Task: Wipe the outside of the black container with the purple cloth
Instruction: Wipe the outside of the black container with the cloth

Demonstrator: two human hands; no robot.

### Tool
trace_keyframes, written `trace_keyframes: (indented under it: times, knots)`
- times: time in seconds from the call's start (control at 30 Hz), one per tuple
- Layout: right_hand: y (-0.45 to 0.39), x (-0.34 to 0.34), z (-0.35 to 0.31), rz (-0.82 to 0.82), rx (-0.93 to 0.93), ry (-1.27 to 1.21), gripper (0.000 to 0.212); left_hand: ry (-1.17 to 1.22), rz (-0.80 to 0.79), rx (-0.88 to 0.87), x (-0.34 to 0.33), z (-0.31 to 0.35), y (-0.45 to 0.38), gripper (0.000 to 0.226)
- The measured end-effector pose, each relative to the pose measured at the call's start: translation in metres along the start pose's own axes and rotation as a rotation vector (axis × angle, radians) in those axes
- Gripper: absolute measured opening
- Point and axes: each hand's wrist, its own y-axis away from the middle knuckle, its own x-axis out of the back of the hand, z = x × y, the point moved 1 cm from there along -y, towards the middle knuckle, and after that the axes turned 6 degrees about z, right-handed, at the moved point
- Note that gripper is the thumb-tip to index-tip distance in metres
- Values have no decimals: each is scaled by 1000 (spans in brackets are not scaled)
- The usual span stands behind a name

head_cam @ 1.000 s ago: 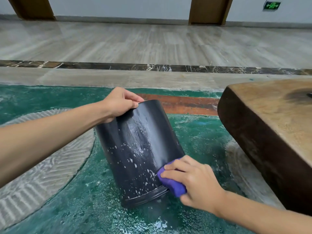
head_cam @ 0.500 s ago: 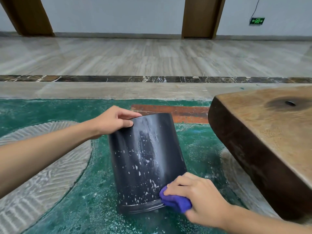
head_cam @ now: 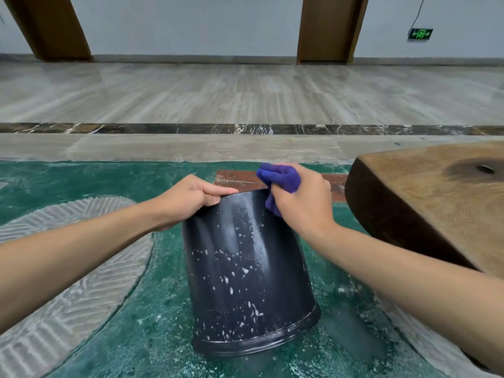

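We steady the black container (head_cam: 245,268), upside down on the wet green floor (head_cam: 109,345), our left hand (head_cam: 191,199) gripping its upper edge. Just right of it, our right hand (head_cam: 302,197) clutches the purple cloth (head_cam: 281,177) against the top edge.

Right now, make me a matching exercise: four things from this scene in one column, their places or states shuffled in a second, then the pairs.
Things:
1. container
2. cloth
3. left hand
4. wooden block

Places or states:
A. bunched in the right hand at the container's top right edge
B. on the right, beside the container
C. upside down on the wet green floor, speckled with white flecks
D. gripping the container's top left edge

Pairs: 1-C, 2-A, 3-D, 4-B
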Motion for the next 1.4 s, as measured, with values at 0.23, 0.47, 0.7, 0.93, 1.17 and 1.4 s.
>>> trace_keyframes:
  times: [0.23,0.47,0.7,0.93,1.17,1.4]
  knots:
    - [43,-19,7,-159,555,534,36,12,127,-55,-13,0,-2,49]
    - [113,-8,33,-463,788,708,50,14,182,-2,-10,-3,-7,46]
    - [151,11,49,-704,636,625,48,-20,132,-14,-11,0,-13,47]
    - [75,38,25,-148,138,101,47,-54,85,-59,-16,2,-18,51]
    - [3,14,21,-45,-65,206,31,-81,87,-99,-29,10,-22,47]
    - [57,-14,27,-233,502,654,38,-102,182,-89,-34,10,-26,45]
